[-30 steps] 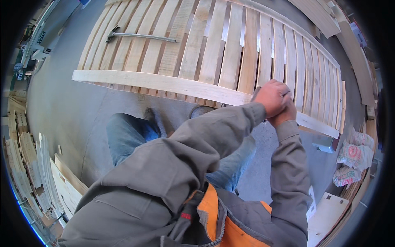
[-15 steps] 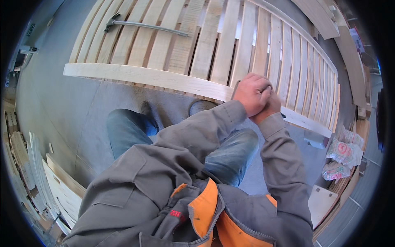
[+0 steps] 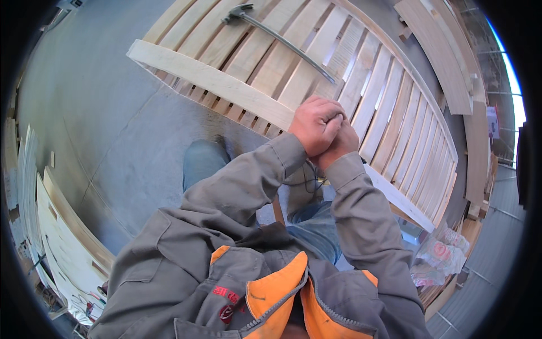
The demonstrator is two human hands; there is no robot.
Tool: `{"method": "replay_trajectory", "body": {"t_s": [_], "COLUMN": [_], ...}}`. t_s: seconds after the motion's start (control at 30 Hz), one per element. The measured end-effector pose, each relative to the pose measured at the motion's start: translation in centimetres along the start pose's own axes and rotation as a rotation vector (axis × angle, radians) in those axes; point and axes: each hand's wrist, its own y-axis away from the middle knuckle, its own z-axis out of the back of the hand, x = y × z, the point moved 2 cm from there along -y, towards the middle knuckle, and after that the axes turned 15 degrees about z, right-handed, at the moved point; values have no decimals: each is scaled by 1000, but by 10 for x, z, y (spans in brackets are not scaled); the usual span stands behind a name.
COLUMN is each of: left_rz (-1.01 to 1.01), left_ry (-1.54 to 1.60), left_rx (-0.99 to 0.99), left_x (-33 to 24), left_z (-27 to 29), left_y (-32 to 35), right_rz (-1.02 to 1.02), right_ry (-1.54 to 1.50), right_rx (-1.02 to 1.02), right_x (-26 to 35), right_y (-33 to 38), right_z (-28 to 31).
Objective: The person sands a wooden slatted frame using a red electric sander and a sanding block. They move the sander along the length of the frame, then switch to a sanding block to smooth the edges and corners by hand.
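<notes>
My left hand (image 3: pixel 317 124) and my right hand (image 3: pixel 342 145) are closed and pressed together, the left overlapping the right. Anything they grip is hidden, and a small dark edge shows beside the right cuff. Both are over the near rail (image 3: pixel 226 85) of a pale slatted wooden frame (image 3: pixel 316 62), about midway along it. Beyond them, a claw hammer (image 3: pixel 288 42) with a metal handle lies across the slats, its head toward the far left and its handle end close to my hands.
Long boards (image 3: pixel 437 56) lie beyond the frame at the far right. Crumpled plastic bags (image 3: pixel 440 254) sit by the frame's right end. More panels and boards (image 3: pixel 70 237) are stacked at the left. My legs (image 3: pixel 313 226) are close to the near rail.
The view has turned, so the frame and hammer sit further right, tilted more steeply. My joined hands are further left in the picture and nearer the hammer's handle end. My legs have shifted.
</notes>
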Motion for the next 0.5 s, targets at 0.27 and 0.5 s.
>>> {"method": "replay_trajectory", "body": {"t_s": [0.27, 0.5], "left_rz": [13, 86], "left_ry": [-24, -27], "left_rx": [-38, -43], "left_x": [11, 18], "left_z": [105, 184], "left_y": [-37, -58], "right_rz": [182, 187], "right_ry": [34, -65], "right_rx": [-75, -111], "right_x": [40, 75], "right_y": [-98, -169], "right_z": [-20, -43]}}
